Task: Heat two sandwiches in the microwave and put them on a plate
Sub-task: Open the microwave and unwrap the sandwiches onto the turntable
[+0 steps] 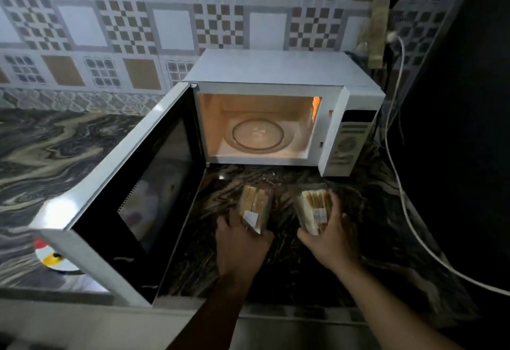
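A white microwave stands at the back of the marbled counter with its door swung wide open to the left. Its lit cavity holds only a glass turntable. In front of it, my left hand grips a wrapped sandwich with a white label. My right hand grips a second wrapped sandwich, also labelled. Both sandwiches are low over the dark counter, just in front of the microwave opening.
A white plate with a red and yellow print lies on the counter left of the open door, partly hidden by it. A white power cable runs down the right side past a dark wall. A patterned tile wall stands behind.
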